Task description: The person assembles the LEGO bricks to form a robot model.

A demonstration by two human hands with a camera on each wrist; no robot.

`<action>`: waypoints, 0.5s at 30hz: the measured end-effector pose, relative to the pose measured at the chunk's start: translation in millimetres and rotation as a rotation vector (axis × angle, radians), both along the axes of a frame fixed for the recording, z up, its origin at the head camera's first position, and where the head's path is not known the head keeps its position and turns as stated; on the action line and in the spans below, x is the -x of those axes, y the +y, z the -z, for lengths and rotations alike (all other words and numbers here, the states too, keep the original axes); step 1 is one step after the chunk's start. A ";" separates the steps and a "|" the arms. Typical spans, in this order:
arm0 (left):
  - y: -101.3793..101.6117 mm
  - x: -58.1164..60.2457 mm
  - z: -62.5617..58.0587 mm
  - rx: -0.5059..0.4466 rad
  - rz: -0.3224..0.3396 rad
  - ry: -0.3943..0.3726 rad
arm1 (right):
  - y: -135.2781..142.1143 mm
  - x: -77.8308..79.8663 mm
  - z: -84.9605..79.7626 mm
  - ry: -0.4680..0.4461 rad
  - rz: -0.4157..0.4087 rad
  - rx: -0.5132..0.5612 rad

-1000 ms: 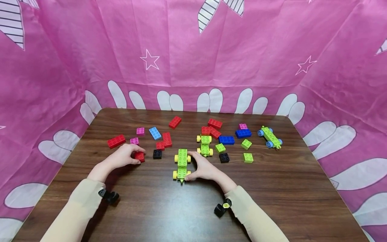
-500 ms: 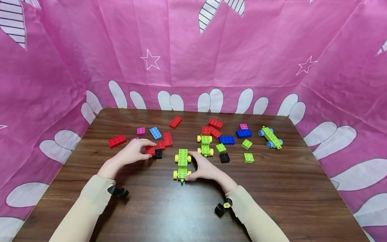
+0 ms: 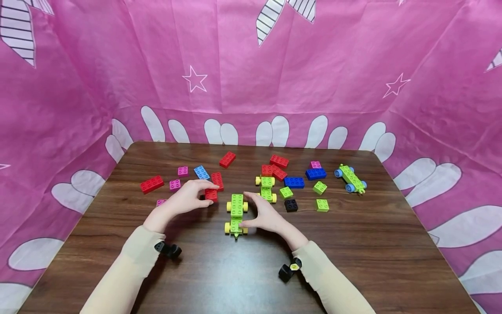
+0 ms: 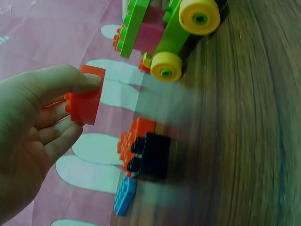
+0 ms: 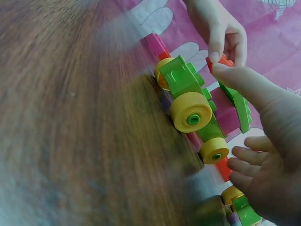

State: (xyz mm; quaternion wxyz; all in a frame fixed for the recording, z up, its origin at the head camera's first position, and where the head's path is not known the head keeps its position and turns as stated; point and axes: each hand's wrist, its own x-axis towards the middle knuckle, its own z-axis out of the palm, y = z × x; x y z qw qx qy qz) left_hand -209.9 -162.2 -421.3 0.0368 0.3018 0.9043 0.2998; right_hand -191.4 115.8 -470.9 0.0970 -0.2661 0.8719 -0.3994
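Note:
My left hand (image 3: pixel 184 198) pinches a small red brick (image 4: pixel 87 103) between thumb and fingers, raised over the table just left of a toy car. This lime-green car (image 3: pixel 236 207) has yellow wheels; the wrist views show a pink brick (image 5: pixel 224 110) between its base and the green top plate. My right hand (image 3: pixel 268 216) is at the car's right side, fingers extended and spread around it. Its thumb overlaps the car's near end in the head view. Below the held brick stands a black brick (image 4: pixel 155 155), hidden from the head view by the left hand and red brick.
Behind are a second yellow-wheeled car (image 3: pixel 266 187), red bricks (image 3: pixel 279 160), a light-blue brick (image 3: pixel 201 172) and pink bricks (image 3: pixel 182 171). Blue bricks (image 3: pixel 294 182), green bricks (image 3: pixel 322 205), another black brick (image 3: pixel 291 205) and a blue-wheeled car (image 3: pixel 351 179) lie right. Pink cloth hangs behind the table.
My left hand has carried the red brick rightward, past the black brick, toward the car. A pink brick behind the left wrist has come into view. The right hand has shifted only slightly.

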 end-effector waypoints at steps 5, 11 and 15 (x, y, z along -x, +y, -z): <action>10.7 -0.1 -1.4 -0.029 0.018 -0.016 | -0.7 -0.8 0.4 0.033 0.042 0.106; 22.0 -0.1 -2.4 -0.037 0.028 -0.015 | -2.0 -1.0 2.3 0.047 0.067 0.148; 28.5 -0.2 -1.6 -0.033 0.052 0.027 | -2.7 -0.7 3.1 0.042 0.060 0.161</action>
